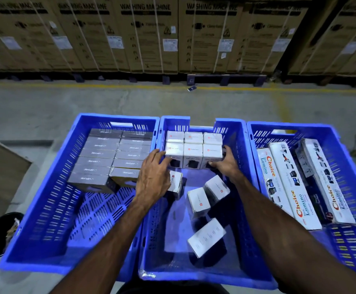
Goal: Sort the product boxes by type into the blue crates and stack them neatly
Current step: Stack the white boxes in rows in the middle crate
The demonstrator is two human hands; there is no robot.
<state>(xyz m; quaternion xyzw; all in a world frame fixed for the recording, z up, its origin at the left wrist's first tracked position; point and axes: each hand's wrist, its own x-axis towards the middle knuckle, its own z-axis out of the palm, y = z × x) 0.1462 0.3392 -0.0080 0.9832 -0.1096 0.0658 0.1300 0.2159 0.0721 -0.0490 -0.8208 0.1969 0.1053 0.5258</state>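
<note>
Hands first: our left hand (154, 175) lies with fingers spread against the left end of the front row of small white cardboard product boxes (193, 152), and our right hand (225, 161) curls round the right end box, so we're squaring that row btw both palms. Row sits at the far wall of the middle blue plastic crate (239, 141). Push inward evenly, keep faces flush w/ the back row, then lift in the loose white boxes (198, 201) lying tilted on the crate floor (four, as far as we can see), logos facing one way.
</note>
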